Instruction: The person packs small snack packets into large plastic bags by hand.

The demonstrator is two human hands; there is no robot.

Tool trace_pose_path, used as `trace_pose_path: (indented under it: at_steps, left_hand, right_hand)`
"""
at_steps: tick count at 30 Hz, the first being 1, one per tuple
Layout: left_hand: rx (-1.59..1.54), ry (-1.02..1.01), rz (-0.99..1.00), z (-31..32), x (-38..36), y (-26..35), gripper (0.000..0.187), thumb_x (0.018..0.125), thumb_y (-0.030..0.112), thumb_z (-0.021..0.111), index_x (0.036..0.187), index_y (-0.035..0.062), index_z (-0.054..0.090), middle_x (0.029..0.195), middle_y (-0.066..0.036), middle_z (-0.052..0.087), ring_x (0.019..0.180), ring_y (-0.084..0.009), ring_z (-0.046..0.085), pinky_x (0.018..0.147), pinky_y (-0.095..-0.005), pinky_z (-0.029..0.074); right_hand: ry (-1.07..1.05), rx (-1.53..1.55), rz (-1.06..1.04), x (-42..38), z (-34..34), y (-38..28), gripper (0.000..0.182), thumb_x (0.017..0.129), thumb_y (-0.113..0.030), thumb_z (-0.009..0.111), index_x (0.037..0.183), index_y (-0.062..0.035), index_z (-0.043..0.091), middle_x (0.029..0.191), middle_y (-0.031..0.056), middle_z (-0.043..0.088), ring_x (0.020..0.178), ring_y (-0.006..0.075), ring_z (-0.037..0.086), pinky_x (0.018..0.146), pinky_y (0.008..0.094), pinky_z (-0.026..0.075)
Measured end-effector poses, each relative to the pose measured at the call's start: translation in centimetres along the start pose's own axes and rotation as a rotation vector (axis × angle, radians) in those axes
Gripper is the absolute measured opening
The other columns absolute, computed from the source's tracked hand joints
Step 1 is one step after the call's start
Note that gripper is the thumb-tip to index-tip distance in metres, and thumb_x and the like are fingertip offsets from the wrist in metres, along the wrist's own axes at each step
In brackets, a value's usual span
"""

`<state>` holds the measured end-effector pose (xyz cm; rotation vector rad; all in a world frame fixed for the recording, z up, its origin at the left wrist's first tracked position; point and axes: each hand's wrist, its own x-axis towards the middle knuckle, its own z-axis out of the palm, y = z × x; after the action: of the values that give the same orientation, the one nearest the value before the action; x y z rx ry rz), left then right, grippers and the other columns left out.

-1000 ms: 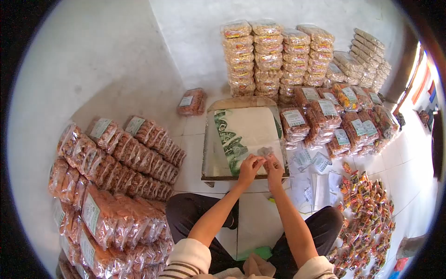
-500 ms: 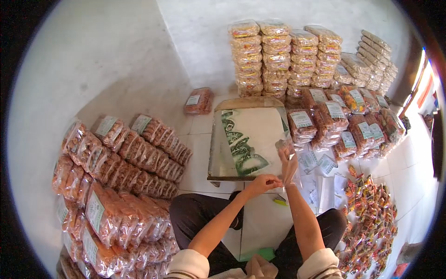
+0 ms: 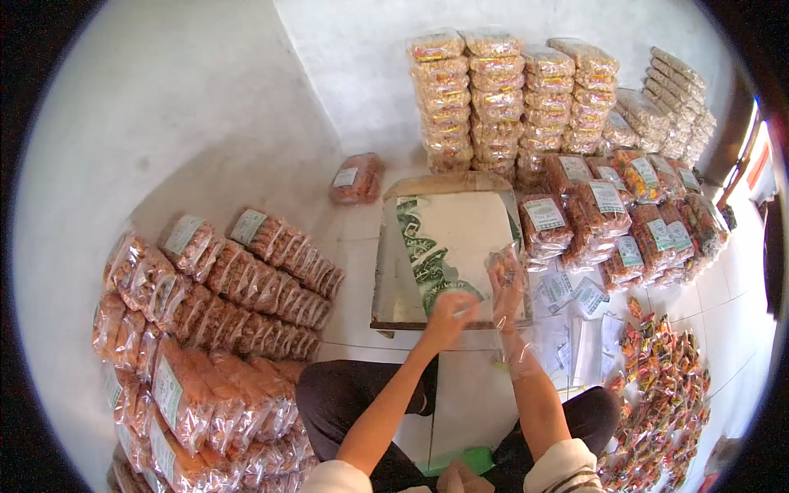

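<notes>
My right hand [image 3: 505, 287] is raised over the right edge of a low tray-like table [image 3: 380, 316]. A clear plastic bag [image 3: 516, 349] covers that hand and reaches down over the wrist. Through the plastic its fingers look curled and bunched together. Left of it, my left hand [image 3: 446, 319] hovers at the table's front edge, apart from the bag. Motion smears its fingers, and a small pale patch beside them cannot be made out. Under both hands, the table carries a white surface with a green-printed strip [image 3: 423, 259] along its left side.
Packed brown snack bags [image 3: 222, 320] are stacked at left, and a single pack [image 3: 357, 178] lies behind the table. Tall stacks of pale packs [image 3: 497, 99] stand at the back. Labelled packs [image 3: 604, 205], loose labels [image 3: 555, 289] and small colourful sachets [image 3: 662, 394] fill the right side.
My left hand has come away from the bag's edge, moving left and up. The bag now hangs lower around my right wrist. The view has shifted slightly.
</notes>
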<state>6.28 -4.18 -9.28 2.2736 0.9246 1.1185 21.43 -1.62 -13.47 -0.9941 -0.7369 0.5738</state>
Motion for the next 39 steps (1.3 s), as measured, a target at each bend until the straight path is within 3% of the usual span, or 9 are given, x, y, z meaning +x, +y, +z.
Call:
trace_pose_path:
  at_steps: [4, 7, 11, 14, 16, 20, 23, 31, 39]
  left_hand:
    - [0.359, 0.434, -0.626, 5.4, 0.2, -5.0, 0.037, 0.082, 0.025, 0.059, 0.112, 0.0082, 0.045, 0.087, -0.011, 0.056, 0.070, -0.0146, 0.057, 0.063, -0.0311, 0.047]
    - [-0.812, 0.320, -1.017, 5.2, 0.8, -4.1, 0.048, 0.077, 0.015, 0.065, 0.115, 0.0131, 0.036, 0.093, -0.014, 0.052, 0.068, -0.0174, 0.058, 0.060, -0.0312, 0.049]
    - [-0.611, 0.248, -0.869, 5.0, 0.7, -4.6, 0.041, 0.074, 0.006, 0.065, 0.106, 0.0098, 0.039, 0.091, -0.011, 0.053, 0.066, -0.0216, 0.058, 0.058, -0.0317, 0.048]
    - [0.039, 0.276, -0.655, 3.8, 1.6, -2.2, 0.036, 0.072, 0.001, 0.062, 0.101, 0.0082, 0.042, 0.095, -0.014, 0.049, 0.082, -0.0250, 0.054, 0.070, -0.0364, 0.045]
    - [0.602, 0.308, -0.367, 3.8, 2.0, -2.1, 0.034, 0.072, -0.003, 0.060, 0.099, 0.0075, 0.044, 0.098, -0.015, 0.046, 0.090, -0.0265, 0.051, 0.077, -0.0390, 0.043]
    - [0.107, 0.049, -0.184, 5.7, 3.1, -4.5, 0.028, 0.072, -0.004, 0.056, 0.096, 0.0040, 0.044, 0.099, -0.016, 0.043, 0.097, -0.0315, 0.042, 0.085, -0.0388, 0.035]
    - [0.034, -0.028, -0.187, 8.0, 2.5, -7.0, 0.027, 0.071, -0.005, 0.053, 0.096, 0.0030, 0.044, 0.101, -0.014, 0.043, 0.097, -0.0315, 0.042, 0.086, -0.0386, 0.035]
    - [0.353, -0.029, -0.105, 9.4, 2.1, -7.1, 0.042, 0.069, -0.003, 0.052, 0.108, 0.0084, 0.046, 0.105, -0.011, 0.043, 0.101, -0.0298, 0.041, 0.086, -0.0400, 0.035]
    - [0.662, -0.153, -0.022, 10.1, 2.5, -8.9, 0.046, 0.070, 0.001, 0.049, 0.115, 0.0091, 0.047, 0.120, -0.012, 0.043, 0.110, -0.0314, 0.037, 0.097, -0.0400, 0.030]
  right_hand:
    - [-0.001, 0.036, 0.058, -0.7, 0.8, -0.5, 0.051, 0.074, 0.007, 0.059, 0.120, -0.0030, 0.038, 0.121, 0.0086, 0.039, 0.102, 0.0152, 0.046, 0.079, 0.0243, 0.048]
    - [-0.016, -0.078, 0.186, -0.9, 0.7, -1.2, 0.051, 0.076, 0.008, 0.056, 0.121, -0.0034, 0.036, 0.124, 0.0090, 0.034, 0.105, 0.0156, 0.044, 0.081, 0.0251, 0.048]
    - [-0.055, 0.110, 0.186, -0.8, -0.4, 2.5, 0.051, 0.077, 0.007, 0.056, 0.122, -0.0040, 0.034, 0.123, 0.0097, 0.033, 0.107, 0.0202, 0.043, 0.082, 0.0318, 0.048]
    - [-0.077, -0.763, -0.233, -1.0, 0.0, 3.2, 0.050, 0.080, -0.007, 0.059, 0.122, -0.0042, 0.032, 0.118, 0.0101, 0.035, 0.106, 0.0223, 0.041, 0.083, 0.0387, 0.045]
    - [0.067, 0.013, 0.225, -1.2, 0.5, 3.2, 0.052, 0.081, -0.018, 0.060, 0.124, -0.0066, 0.033, 0.115, 0.0110, 0.036, 0.103, 0.0235, 0.040, 0.083, 0.0404, 0.042]
    - [0.283, 0.533, 0.456, -1.5, -0.6, 6.4, 0.053, 0.077, 0.001, 0.056, 0.124, -0.0098, 0.036, 0.116, 0.0126, 0.026, 0.110, 0.0258, 0.034, 0.081, 0.0285, 0.043]
    - [0.026, -1.172, -0.080, -1.9, -1.2, 6.0, 0.058, 0.075, 0.004, 0.056, 0.127, -0.0083, 0.033, 0.114, 0.0135, 0.026, 0.107, 0.0257, 0.039, 0.080, 0.0270, 0.042]
    - [0.157, -0.246, 0.172, -2.3, -1.0, 4.4, 0.050, 0.075, -0.003, 0.054, 0.123, -0.0011, 0.038, 0.116, 0.0208, 0.041, 0.109, 0.0322, 0.040, 0.093, 0.0396, 0.032]
    - [-0.309, -1.004, -0.128, -5.4, -4.8, 4.7, 0.055, 0.076, 0.001, 0.044, 0.128, 0.0018, 0.025, 0.127, 0.0179, 0.035, 0.117, 0.0293, 0.037, 0.099, 0.0348, 0.026]
